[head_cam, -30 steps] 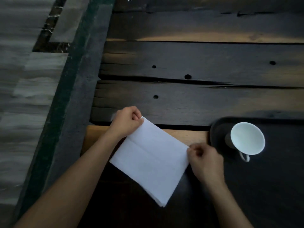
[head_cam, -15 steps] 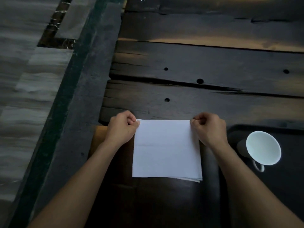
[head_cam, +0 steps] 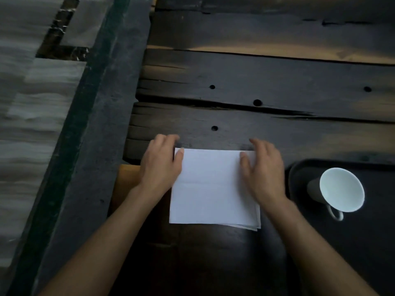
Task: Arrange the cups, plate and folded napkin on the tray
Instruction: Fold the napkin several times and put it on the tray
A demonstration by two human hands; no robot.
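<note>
My left hand rests at the far left corner of the folded white napkin, fingers loose and spread, the thumb lying on the paper's corner; that grip is released, pinching nothing. My right hand lies on the napkin's right edge, palm down and fingers extended toward the far corner, its grip likewise released, flat against the paper rather than closed on it. The napkin lies flat on the dark wooden desk, squared to me, with a faint crease running across its middle and the loose layers showing slightly fanned at the near right corner. It sits just left of the dark tray, outside its rim, and I cannot tell whether the two touch.

On the tray stands a white cup, near the tray's far left corner, its handle pointing toward me. Beyond the napkin the desk's planks show round holes and long cracks. A lighter wooden piece shows under my left wrist. Left of the desk is a pale floor.
</note>
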